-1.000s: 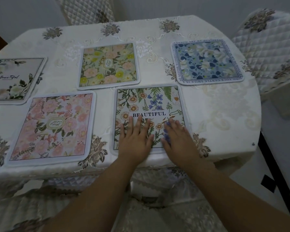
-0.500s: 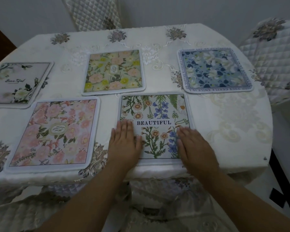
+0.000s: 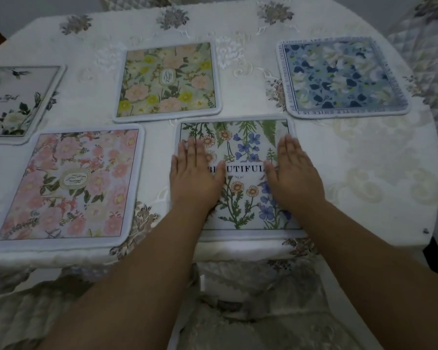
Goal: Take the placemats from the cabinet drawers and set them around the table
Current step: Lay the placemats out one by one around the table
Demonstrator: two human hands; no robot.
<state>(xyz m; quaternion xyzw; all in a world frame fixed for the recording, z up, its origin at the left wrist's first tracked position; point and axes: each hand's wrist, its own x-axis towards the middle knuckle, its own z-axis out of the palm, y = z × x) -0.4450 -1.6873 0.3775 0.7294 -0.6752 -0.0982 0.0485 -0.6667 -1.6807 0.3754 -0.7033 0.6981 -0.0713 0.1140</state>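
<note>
Left hand and right hand flat, apart, fingers straight, on BEAUTIFUL placemat, lettering upright in view

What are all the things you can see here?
Wildflower placemat: one, white-green, near edge, under both hands.
Pink placemat: one, pink, near edge, left.
Green placemat: one, green-yellow, middle back.
Blue placemat: one, blue-white, back right.
Pale placemat: one, grey-white, far left, cut off.
Tablecloth: one, cream, under all placemats.
Quilted chair covers: two, pale, right and behind.
Left hand: one, flat on wildflower placemat.
Right hand: one, flat on same placemat.
</note>
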